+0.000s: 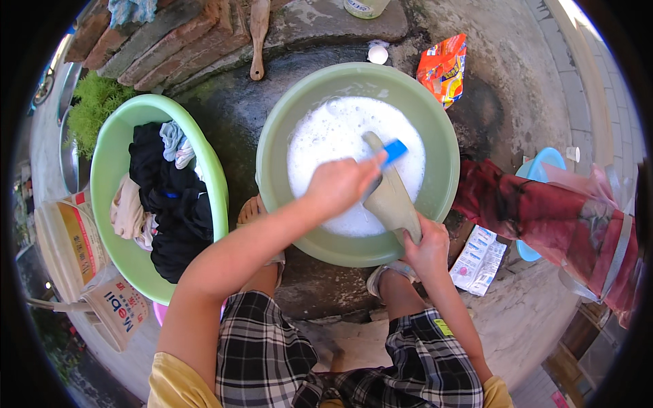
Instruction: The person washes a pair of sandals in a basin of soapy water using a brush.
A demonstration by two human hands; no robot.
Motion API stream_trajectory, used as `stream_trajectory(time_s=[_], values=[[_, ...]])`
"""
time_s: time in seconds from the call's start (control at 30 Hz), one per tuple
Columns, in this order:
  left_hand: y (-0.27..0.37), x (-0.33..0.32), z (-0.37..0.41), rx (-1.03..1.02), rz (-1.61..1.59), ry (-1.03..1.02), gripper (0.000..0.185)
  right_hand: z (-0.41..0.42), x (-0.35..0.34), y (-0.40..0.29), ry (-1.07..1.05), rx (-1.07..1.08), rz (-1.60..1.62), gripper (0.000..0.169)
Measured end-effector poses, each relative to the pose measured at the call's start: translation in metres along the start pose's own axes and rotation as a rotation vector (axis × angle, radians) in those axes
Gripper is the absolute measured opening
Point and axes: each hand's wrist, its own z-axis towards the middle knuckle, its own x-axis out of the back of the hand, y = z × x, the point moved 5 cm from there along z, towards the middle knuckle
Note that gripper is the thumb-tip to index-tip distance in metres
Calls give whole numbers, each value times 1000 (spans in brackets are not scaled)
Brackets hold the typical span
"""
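A wide pale-green basin (273,148) stands in front of me, holding water topped with white suds (334,132). My left hand (342,186) grips a blue-handled brush (395,152), blurred and pressed close to a beige insole-shaped piece (393,204). The brush's other end is partly hidden by my fingers. My right hand (431,239) pinches the near end of the beige piece, which slants over the suds with its narrow far end at the foam. Both hands are above the basin's near right side.
A green tub (217,168) of dark and light clothes (168,204) is at left, beside plastic buckets (69,250). Beyond the basin lie a wooden paddle (259,41), white cup (378,54) and orange packet (444,69). Dark red sheeting (551,214) and a white packet (478,260) are at right.
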Motion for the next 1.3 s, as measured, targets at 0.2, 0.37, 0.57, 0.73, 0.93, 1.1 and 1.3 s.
stream_trajectory(time_s=[0.2, 0.37, 0.57, 0.73, 0.93, 1.1, 1.3], values=[[-52, -5, 13, 275, 77, -87, 34, 1, -8, 11, 2, -64, 79, 41], [-82, 10, 4, 420, 87, 37, 37, 4, -4, 0, -46, -41, 13, 37], [-112, -27, 12, 556, -671, 45, 33, 5, -12, -9, -49, -7, 15, 38], [9, 7, 2, 218, -325, -142, 32, 2, -5, 5, -49, -43, -19, 39], [-9, 15, 9, 40, 56, -9, 34, 5, -11, -6, -72, -29, -2, 43], [-7, 11, 9, 111, 74, 16, 34, 1, -14, -3, -72, 9, -74, 46], [15, 14, -9, 22, 3, -98, 35, 2, -12, -4, -59, 4, 14, 43]])
